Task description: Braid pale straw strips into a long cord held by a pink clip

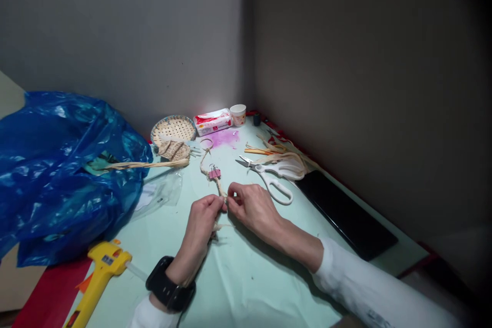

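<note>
In the head view, the pale braided cord (pixel 220 187) runs down the centre of the frame over the pale green desk (pixel 261 277), its looped end at the top and a pink binder clip (pixel 214 173) fastened partway along it. The left hand (pixel 202 218), lower centre, has its grip pinched closed on the cord below the clip. The right hand (pixel 251 207), just right of centre, has thumb and fingertips drawn close together beside the cord; I cannot tell whether that grip holds a strand. Right of centre lie white-handled scissors (pixel 279 192), with blades slightly parted. A yellow glue gun (pixel 102 277) lies lower left, below a blue plastic bag (pixel 65 174); a round woven basket (pixel 175 127) sits at upper centre-left.
</note>
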`<state>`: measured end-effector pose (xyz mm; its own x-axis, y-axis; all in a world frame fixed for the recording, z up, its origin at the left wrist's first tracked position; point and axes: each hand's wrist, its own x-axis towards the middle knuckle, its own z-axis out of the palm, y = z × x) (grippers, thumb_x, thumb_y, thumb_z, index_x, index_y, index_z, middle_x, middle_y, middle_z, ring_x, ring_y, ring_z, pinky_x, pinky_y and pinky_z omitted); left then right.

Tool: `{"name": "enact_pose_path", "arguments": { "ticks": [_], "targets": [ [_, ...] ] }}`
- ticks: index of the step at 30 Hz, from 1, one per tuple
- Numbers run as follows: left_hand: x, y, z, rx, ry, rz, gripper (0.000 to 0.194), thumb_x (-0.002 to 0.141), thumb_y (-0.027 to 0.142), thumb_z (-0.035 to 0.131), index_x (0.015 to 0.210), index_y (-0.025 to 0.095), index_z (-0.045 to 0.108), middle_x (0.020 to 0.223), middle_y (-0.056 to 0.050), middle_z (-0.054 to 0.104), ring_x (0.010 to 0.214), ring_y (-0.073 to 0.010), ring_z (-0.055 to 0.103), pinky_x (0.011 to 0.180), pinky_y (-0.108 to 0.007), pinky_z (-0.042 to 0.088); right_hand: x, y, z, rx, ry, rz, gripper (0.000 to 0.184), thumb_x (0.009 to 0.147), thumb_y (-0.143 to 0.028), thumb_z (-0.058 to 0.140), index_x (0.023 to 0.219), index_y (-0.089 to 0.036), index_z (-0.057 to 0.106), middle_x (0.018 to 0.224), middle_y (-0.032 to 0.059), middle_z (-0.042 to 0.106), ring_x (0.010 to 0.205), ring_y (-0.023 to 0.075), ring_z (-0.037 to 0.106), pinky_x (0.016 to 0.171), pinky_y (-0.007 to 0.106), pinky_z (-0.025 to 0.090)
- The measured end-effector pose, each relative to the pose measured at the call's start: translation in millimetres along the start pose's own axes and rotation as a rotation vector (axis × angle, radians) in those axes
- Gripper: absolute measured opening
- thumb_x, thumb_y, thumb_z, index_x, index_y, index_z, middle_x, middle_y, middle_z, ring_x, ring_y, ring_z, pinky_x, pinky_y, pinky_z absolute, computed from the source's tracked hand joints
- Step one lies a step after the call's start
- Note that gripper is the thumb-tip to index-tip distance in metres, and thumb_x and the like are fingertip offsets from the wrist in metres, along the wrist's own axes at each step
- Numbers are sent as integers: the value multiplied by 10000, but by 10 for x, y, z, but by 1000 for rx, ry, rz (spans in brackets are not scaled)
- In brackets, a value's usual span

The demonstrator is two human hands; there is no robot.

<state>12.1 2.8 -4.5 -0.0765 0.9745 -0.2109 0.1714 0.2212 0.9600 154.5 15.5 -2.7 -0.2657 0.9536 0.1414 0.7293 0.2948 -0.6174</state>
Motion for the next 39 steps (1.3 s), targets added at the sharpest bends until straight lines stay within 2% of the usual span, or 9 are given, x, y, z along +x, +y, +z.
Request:
{"name": "enact_pose_path", "arguments": {
  "ticks": [7,12,16,19,22,27,33,39],
  "targets": [
    [19,-4,60,21,35,36,300,696,339,623,490,174,482,470,64,361,448,-71,264,418,-201,190,-55,-63,20,-177,51,-94,108,875,-203,502,843,-189,605,818,34,669,680,154,553,569,291,209],
    [-26,24,88,-15,11,23,304,706,287,551,460,191,400,440,69,305,447,-76,223,431,-219,152,-137,-136,20,-317,40,-182,149,936,-218,469,922,-179,611,893,75,662,835,209,579,577,320,204],
    [-80,90,87,-68,-32,25,292,689,283,542,493,206,341,480,80,235,466,-76,175,444,-228,120,-164,-173,-12,-375,47,-206,159,946,-226,473,921,-180,622,889,76,660,863,217,584,569,324,208],
    [-92,120,78,-87,-49,23,289,682,270,550,496,207,337,491,78,238,469,-75,170,447,-236,115,-133,-152,-67,-324,67,-153,138,915,-211,502,878,-189,633,861,53,668,802,187,590,567,305,226],
    [-85,126,71,-91,-34,25,268,697,282,565,503,192,403,492,68,304,463,-74,197,443,-239,131,-86,-101,-103,-172,94,-76,132,884,-220,524,839,-189,644,807,30,680,732,154,594,588,263,282],
    [-47,82,69,-90,-10,39,310,712,304,588,480,181,422,481,56,352,488,-82,270,476,-233,205,-50,-39,-76,19,113,5,146,850,-232,530,812,-184,663,734,19,698,659,139,599,598,230,335],
    [7,42,61,-74,-11,11,276,683,304,606,489,177,457,485,53,383,510,-94,316,505,-232,235,-35,4,-62,67,127,25,142,807,-229,534,751,-189,658,646,9,676,587,134,574,571,227,337],
    [39,21,44,-1,-11,-11,323,704,325,620,472,174,454,467,58,359,511,-96,300,507,-231,218,-29,24,-54,67,103,26,137,804,-204,528,769,-185,659,674,18,683,618,135,592,590,226,344]
  ]
}}
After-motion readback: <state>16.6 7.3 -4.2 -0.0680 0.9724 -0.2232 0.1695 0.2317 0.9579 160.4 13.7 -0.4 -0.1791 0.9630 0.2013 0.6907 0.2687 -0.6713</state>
